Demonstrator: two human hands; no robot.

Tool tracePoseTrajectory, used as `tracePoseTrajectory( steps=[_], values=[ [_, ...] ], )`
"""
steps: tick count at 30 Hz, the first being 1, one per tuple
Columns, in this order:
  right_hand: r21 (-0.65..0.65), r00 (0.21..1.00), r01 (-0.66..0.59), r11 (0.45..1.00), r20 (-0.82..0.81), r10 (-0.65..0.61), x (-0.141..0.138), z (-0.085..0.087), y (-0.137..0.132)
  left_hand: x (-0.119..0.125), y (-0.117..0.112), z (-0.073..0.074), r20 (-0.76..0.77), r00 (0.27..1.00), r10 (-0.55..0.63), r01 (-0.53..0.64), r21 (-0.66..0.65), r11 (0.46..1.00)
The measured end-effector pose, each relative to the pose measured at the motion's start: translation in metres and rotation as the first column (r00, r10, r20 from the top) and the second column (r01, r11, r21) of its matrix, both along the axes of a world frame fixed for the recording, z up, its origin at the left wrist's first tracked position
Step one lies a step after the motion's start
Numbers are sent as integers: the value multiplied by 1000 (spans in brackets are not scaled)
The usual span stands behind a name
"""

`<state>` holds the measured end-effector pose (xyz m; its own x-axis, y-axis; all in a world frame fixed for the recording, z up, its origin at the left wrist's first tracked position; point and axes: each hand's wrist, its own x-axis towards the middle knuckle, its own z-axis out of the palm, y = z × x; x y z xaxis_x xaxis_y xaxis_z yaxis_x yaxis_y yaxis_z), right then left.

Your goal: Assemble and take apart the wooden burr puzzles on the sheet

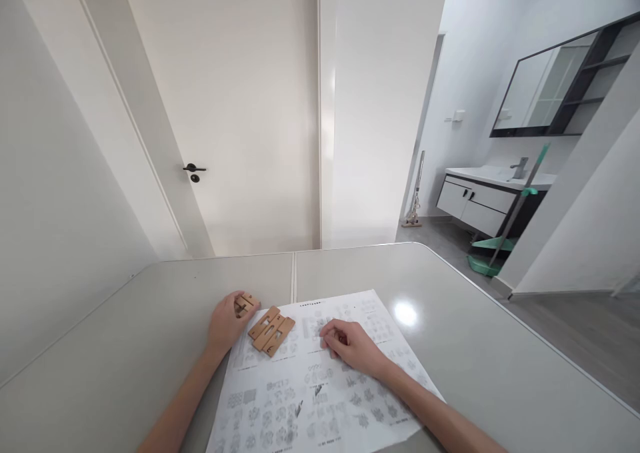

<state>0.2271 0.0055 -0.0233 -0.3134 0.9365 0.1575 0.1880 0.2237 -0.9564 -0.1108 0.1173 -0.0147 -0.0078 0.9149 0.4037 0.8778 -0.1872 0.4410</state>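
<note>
My left hand (227, 321) rests at the upper left corner of a printed instruction sheet (320, 380) and grips a small wooden puzzle piece (245, 303) between its fingers. Just to its right, several flat wooden puzzle pieces (271, 330) lie side by side on the sheet. My right hand (351, 346) lies on the middle of the sheet with its fingers curled under, and nothing shows in them. The sheet carries rows of small grey diagrams.
A grey folding table (480, 346) with a centre seam holds everything. Behind it stands a white door with a black handle (194, 170). To the right, a bathroom opens with a vanity and sink (493, 190), a mirror and a green dustpan with broom (487, 256).
</note>
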Motion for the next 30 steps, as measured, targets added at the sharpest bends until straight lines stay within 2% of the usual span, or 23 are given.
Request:
tracePoseTrajectory(
  steps=[14,21,25,30],
  values=[
    [-11,1000,-4,1000,14,4,-3,1,-2,-6,3,-13,-43,999,-7,8,26,1000],
    [-17,999,5,1000,38,-5,-4,-1,-1,-3,-3,-5,-51,999,10,-10,8,1000],
    [-29,999,13,1000,49,-11,-4,1,-2,2,-10,3,-56,998,27,-25,40,999],
    [-21,1000,3,1000,20,-3,-5,5,-4,11,-21,13,-39,999,-33,37,107,994]
  ],
)
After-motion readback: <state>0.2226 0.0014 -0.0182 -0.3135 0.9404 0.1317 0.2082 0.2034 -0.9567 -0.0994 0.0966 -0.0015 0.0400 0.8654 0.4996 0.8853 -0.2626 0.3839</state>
